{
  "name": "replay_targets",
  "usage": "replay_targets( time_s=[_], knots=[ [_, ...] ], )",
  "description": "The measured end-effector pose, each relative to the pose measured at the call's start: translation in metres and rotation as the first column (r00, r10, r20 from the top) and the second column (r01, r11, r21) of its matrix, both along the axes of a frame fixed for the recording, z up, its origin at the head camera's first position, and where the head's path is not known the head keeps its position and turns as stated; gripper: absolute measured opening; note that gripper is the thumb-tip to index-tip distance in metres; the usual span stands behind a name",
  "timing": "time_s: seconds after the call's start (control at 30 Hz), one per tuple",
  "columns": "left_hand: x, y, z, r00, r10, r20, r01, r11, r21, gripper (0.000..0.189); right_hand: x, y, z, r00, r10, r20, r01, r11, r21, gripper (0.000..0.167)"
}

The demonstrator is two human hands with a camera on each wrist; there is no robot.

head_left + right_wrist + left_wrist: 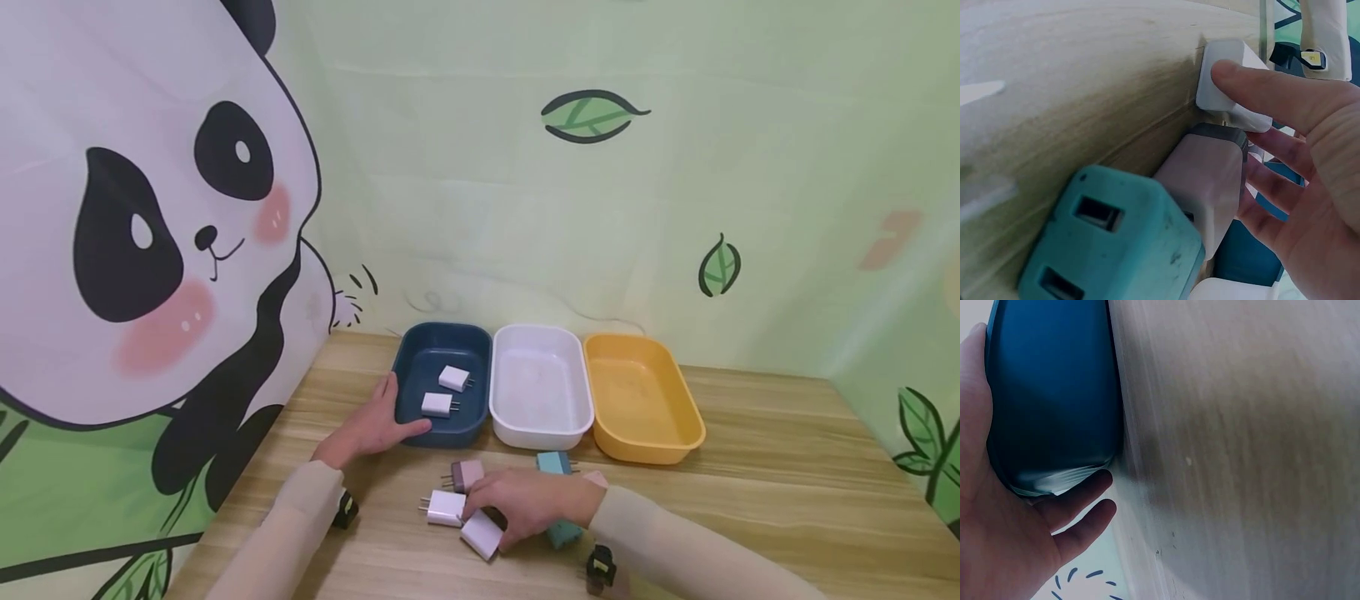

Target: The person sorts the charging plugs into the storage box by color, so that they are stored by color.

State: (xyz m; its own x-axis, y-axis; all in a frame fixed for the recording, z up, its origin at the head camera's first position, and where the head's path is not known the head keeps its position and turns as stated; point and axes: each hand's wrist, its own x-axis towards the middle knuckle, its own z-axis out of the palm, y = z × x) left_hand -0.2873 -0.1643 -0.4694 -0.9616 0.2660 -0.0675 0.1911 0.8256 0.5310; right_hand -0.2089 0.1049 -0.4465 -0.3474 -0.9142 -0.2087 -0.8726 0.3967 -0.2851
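Observation:
My right hand (525, 502) pinches a white plug-in charger (482, 536) between thumb and fingers, low over the table or touching it; which, I cannot tell. In the right wrist view the thumb lies across this white charger (1225, 94). Another white charger (446, 508) and a pink one with a darker end (469, 475) lie beside that hand. My left hand (372, 421) rests against the left side of the dark blue tray (480, 427), thumb over its front rim, other fingers extended along the outside. Two white chargers (454, 378) lie in the blue tray.
A white tray (542, 439) and a yellow tray (651, 452) stand to the right of the blue one. Turquoise chargers (553, 462) lie near the right hand, one partly covered by it; a pink thing (596, 478) shows behind the wrist. A fabric backdrop (465, 208) rises behind the table.

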Motion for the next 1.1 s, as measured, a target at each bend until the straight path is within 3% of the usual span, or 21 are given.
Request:
replay_targets(
  time_s=[0.47, 0.7, 1.1],
  knots=[
    [-0.001, 0.001, -0.001, 1.0, -0.001, 0.009, 0.001, 1.0, 0.007, 0.117, 0.004, 0.006, 0.009, 1.0, -0.008, 0.013, 0.009, 0.998, -0.06, 0.049],
    [-0.001, 0.0, -0.002, 1.0, 0.002, 0.003, -0.002, 1.0, 0.012, 0.116, 0.003, 0.014, 0.014, 0.996, -0.065, 0.055, 0.072, 0.99, -0.119, 0.049],
    [-0.001, 0.0, -0.002, 1.0, -0.002, 0.003, 0.002, 1.0, 0.013, 0.116, 0.0, 0.026, 0.023, 0.974, -0.194, 0.121, 0.208, 0.97, -0.123, 0.051]
  ],
)
